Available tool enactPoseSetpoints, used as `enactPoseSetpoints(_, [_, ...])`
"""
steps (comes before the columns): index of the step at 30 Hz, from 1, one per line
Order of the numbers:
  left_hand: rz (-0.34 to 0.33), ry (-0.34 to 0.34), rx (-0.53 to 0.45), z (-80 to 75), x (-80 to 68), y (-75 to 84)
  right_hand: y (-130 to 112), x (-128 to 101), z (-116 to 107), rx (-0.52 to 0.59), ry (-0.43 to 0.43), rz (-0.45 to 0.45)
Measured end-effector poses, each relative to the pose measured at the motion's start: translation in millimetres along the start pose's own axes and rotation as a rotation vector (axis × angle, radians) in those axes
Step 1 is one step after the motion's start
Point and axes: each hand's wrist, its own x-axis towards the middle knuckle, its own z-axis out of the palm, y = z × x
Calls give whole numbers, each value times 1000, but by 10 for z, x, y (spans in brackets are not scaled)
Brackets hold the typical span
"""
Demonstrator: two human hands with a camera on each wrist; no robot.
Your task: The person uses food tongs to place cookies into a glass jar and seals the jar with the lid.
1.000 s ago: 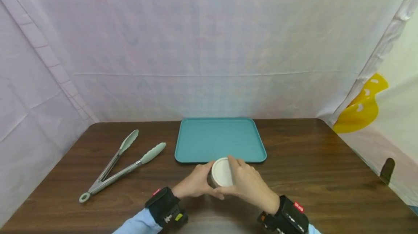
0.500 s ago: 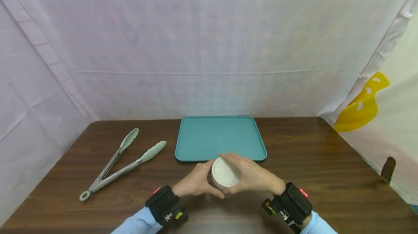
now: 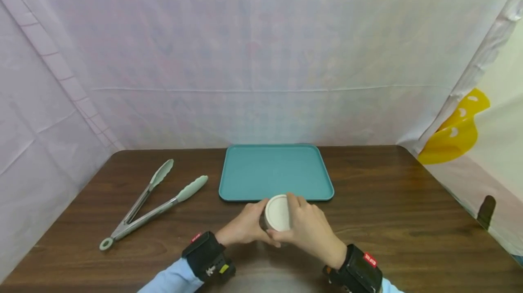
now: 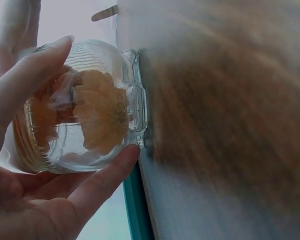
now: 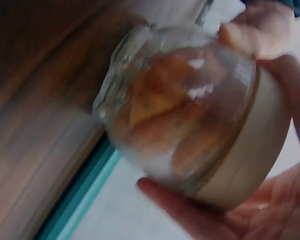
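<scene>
A clear glass jar (image 4: 102, 120) holding orange-brown pieces stands at the near side of the table, its foot close against the wood. On its top sits a cream-white lid (image 3: 277, 213). My left hand (image 3: 245, 227) grips the glass body, thumb on one side and fingers on the other, low by the foot. From the right, my right hand (image 3: 309, 228) curls round the lid, and in the right wrist view its fingers wrap the lid's side (image 5: 252, 145). The lid's right part is hidden under that hand in the head view.
Just behind the jar lies a teal tray (image 3: 277, 170). Spread tongs (image 3: 152, 216) with pale green tips rest on the left of the brown wooden table (image 3: 392, 225). A pale cloth (image 3: 245, 57) hangs along the table's back.
My right hand and wrist swung outward to the right half a second ago, uncovering more lid, and have since turned back inward. The left hand keeps its hold on the jar.
</scene>
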Motion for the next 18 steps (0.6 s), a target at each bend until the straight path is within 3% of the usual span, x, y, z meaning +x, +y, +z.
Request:
enactPoseSetpoints(3, [-3,-3,-12,-2,-3,5,-50,-2,-14,-47,-5,39])
enactPoseSetpoints(5, [-10,-13,-28,-7,-5,9,-45,9,-51,-9,-57,59])
enactPoseSetpoints(9, [-16,-28,-38,-18,0,10,65,64,-160,212,-248,58])
enactPoseSetpoints(12, [-17,-28,-24,-20,4,9,189,116,-210,391,-373,-9])
enactPoseSetpoints(18, [-22,-32,-36,-14,7,5,345,151,-177,541,-457,-130])
